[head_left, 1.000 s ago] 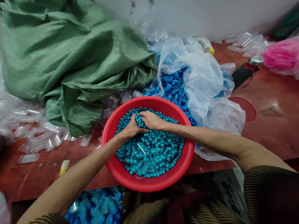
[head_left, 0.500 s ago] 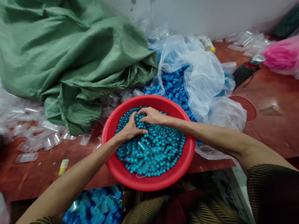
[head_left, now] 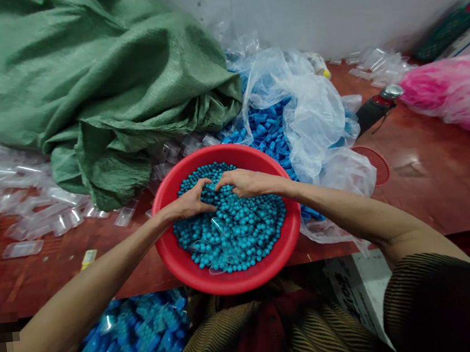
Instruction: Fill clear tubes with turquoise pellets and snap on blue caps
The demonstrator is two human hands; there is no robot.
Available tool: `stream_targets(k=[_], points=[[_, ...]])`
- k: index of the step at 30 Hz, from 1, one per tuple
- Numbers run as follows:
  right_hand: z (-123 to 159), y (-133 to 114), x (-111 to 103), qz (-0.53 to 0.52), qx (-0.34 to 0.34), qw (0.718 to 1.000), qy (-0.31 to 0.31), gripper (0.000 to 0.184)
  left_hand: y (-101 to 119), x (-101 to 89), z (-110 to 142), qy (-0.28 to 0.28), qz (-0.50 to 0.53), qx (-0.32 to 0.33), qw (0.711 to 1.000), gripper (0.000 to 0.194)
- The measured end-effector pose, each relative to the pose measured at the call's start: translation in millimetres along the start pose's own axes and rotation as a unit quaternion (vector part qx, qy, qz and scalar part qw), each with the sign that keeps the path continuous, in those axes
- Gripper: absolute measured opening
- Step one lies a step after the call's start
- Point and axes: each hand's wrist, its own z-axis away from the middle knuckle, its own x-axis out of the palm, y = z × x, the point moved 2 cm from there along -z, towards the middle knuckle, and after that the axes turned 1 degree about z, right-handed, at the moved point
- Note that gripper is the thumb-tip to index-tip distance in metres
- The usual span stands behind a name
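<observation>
Left hand [head_left: 195,200] in the red basin [head_left: 232,284], thumb and forefinger parted in a wide curve over the turquoise beads [head_left: 249,227]; right hand [head_left: 246,184] just beside it, fingers bent down to the beads, cannot tell whether any are gripped. Beads heaped inside the basin, a clear plastic piece [head_left: 220,228] lying among them. Basin at the near edge of the red table [head_left: 438,188], green sack [head_left: 102,72] behind to the left, blue pieces [head_left: 270,130] behind to the right.

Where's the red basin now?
Head view, centre: red basin at the front edge of the table, both hands inside it at the teal beads, green sack behind to the left.
</observation>
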Motion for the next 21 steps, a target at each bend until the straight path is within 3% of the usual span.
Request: stream_targets(k=[2,5,8,13,17,21], points=[[12.1,5.9,2.9,0.053,-0.011,0.998,-0.038,0.053,1.1,-0.5,2.3,-0.006,0.001,-0.001,1.000,0.075],[23.8,15.0,14.1,0.103,-0.008,0.993,-0.058,0.037,3.8,0.7,4.6,0.001,0.033,0.010,0.999,0.074],[27.9,21.7,23.7,0.100,-0.013,0.994,-0.041,0.024,5.4,2.7,3.6,0.034,0.051,0.003,0.998,0.059],[31.1,31.8,24.5,0.075,0.010,0.997,-0.026,0.017,5.3,3.9,-9.4,0.076,0.026,0.029,0.996,0.034],[37.9,35.4,19.0,0.034,0.040,0.999,0.014,0.019,1.1,2.7,-18.1,0.055,0.072,0.036,0.995,0.024],[48.7,27.5,18.2,0.023,0.061,0.998,0.010,0.018,0.4,-0.1,-16.0,0.031,0.178,0.032,0.983,0.028]])
